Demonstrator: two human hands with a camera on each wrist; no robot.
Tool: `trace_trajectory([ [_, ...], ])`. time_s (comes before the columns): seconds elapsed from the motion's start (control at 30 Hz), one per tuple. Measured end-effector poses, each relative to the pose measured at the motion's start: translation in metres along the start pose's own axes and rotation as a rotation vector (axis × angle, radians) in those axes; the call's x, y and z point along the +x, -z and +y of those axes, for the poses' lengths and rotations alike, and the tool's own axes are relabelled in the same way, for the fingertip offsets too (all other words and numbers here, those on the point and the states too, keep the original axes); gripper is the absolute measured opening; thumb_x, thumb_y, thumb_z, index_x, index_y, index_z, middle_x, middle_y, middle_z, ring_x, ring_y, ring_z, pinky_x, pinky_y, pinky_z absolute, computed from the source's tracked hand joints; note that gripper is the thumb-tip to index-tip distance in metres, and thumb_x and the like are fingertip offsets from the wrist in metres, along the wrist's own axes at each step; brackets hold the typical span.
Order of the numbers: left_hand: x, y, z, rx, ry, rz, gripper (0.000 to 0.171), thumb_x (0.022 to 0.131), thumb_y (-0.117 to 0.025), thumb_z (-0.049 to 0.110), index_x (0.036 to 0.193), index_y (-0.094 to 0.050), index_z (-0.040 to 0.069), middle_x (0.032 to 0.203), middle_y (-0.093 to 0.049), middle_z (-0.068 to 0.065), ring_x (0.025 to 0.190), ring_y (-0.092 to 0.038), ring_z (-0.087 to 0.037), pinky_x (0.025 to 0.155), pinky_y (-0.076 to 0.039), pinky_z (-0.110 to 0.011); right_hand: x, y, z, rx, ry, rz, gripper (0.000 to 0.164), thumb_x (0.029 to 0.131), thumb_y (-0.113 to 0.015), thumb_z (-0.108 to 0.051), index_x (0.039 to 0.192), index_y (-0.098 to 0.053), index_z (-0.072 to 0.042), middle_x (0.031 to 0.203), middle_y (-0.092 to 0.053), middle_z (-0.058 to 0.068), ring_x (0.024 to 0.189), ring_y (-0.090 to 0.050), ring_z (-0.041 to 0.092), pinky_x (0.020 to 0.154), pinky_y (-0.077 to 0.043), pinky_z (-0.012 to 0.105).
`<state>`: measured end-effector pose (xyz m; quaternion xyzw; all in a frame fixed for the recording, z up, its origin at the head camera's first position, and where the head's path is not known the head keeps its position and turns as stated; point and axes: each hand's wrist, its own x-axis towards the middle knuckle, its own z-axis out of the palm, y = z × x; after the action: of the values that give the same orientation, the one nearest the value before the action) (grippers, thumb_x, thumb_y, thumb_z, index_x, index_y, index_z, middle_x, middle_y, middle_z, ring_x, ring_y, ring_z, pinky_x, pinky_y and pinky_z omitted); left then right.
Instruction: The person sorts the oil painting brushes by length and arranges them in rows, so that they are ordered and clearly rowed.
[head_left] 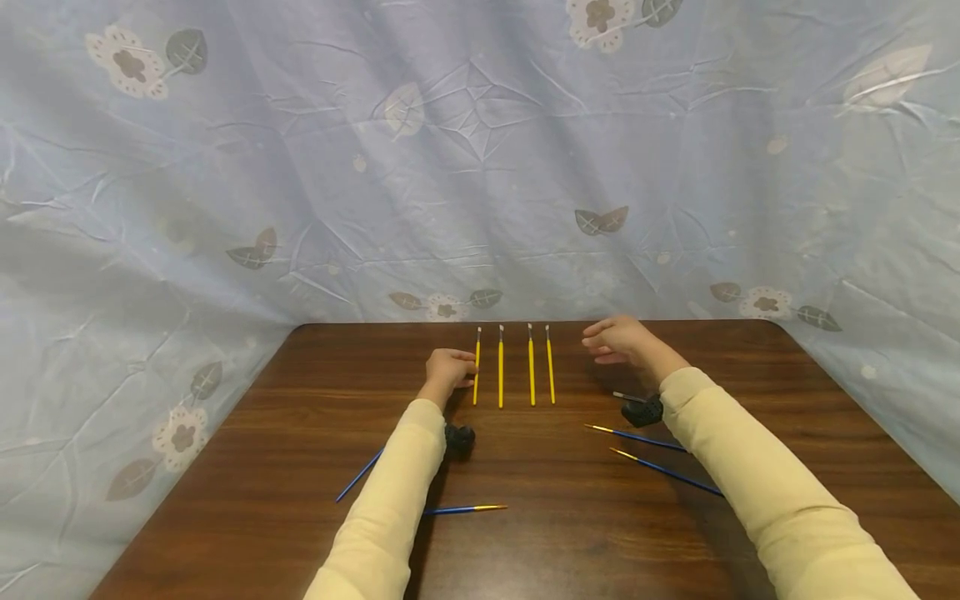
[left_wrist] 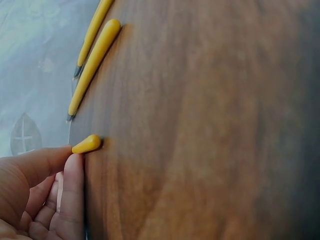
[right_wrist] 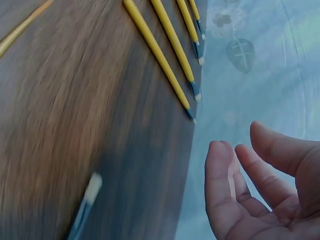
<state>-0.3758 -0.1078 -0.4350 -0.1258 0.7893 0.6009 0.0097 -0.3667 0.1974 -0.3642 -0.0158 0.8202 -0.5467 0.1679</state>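
Note:
Four yellow-handled paintbrushes stand in a row at the back of the table, bristles pointing away. My left hand [head_left: 450, 367] pinches the leftmost yellow paintbrush [head_left: 476, 383] between thumb and finger; in the left wrist view the rounded end of that paintbrush [left_wrist: 90, 143] pokes out past the fingertips. Beside it lie the second paintbrush [head_left: 501, 367], the third [head_left: 532, 371] and the rightmost [head_left: 551, 371]. To the right of the row, my right hand [head_left: 618, 340] hovers with loosely bent fingers, thumb apart and nothing between them. Below it a pale-bristled brush [right_wrist: 90, 192] lies partly hidden by the wrist.
Two blue paintbrushes [head_left: 637, 437] with golden tips lie by the right forearm. Around the left forearm lie a blue handle [head_left: 360, 475] and another blue paintbrush [head_left: 465, 509], both partly covered by the sleeve. A patterned curtain [head_left: 480, 208] hangs behind the brown table [head_left: 570, 533].

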Motion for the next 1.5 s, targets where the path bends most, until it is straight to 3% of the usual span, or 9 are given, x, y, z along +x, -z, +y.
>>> trace_trajectory([
  [0.4,0.004,-0.001,-0.001,-0.017,0.008,0.001,0.018,0.082,-0.073,-0.005,0.101,-0.074,-0.003,0.107,-0.066,-0.018,0.075,-0.068,-0.02,0.059,-0.059,-0.025,-0.033,0.037,0.014,-0.106,0.038,-0.047,0.049,0.095,-0.064,-0.013,0.136,-0.048,0.008,0.138,-0.046,0.029,0.125,-0.047,0.044,0.098,-0.047,0.048],
  [0.63,0.003,-0.001,-0.001,-0.036,0.016,-0.008,0.018,0.082,-0.073,-0.006,0.1,-0.074,-0.003,0.104,-0.067,-0.018,0.077,-0.069,-0.02,0.059,-0.059,-0.025,-0.052,0.059,0.037,-0.101,0.129,-0.063,0.054,0.092,-0.07,-0.021,0.136,-0.051,0.004,0.141,-0.043,0.028,0.125,-0.048,0.041,0.1,-0.045,0.051],
  [1.0,0.003,0.0,-0.002,-0.028,0.011,-0.011,0.019,0.083,-0.073,-0.005,0.101,-0.074,-0.003,0.107,-0.067,-0.018,0.078,-0.068,-0.021,0.059,-0.059,-0.025,-0.077,0.089,0.076,-0.13,0.205,-0.123,0.058,0.09,-0.071,-0.017,0.134,-0.048,0.012,0.132,-0.051,0.032,0.116,-0.057,0.038,0.094,-0.051,0.046],
  [1.17,0.002,0.001,-0.001,-0.03,0.0,-0.009,0.019,0.082,-0.073,-0.006,0.101,-0.073,-0.004,0.106,-0.067,-0.019,0.077,-0.068,-0.021,0.059,-0.059,-0.025,-0.087,0.099,0.095,-0.153,0.199,-0.141,0.058,0.089,-0.072,-0.018,0.134,-0.05,0.011,0.131,-0.054,0.029,0.111,-0.061,0.026,0.092,-0.053,0.039],
  [1.5,0.004,0.0,-0.004,-0.05,0.009,-0.01,0.019,0.083,-0.072,-0.006,0.102,-0.073,-0.004,0.102,-0.068,-0.018,0.072,-0.067,-0.017,0.058,-0.059,-0.025,-0.098,0.112,0.122,-0.188,0.176,-0.149,0.055,0.087,-0.074,-0.015,0.131,-0.052,0.011,0.125,-0.059,0.024,0.104,-0.063,0.019,0.086,-0.053,0.026],
])
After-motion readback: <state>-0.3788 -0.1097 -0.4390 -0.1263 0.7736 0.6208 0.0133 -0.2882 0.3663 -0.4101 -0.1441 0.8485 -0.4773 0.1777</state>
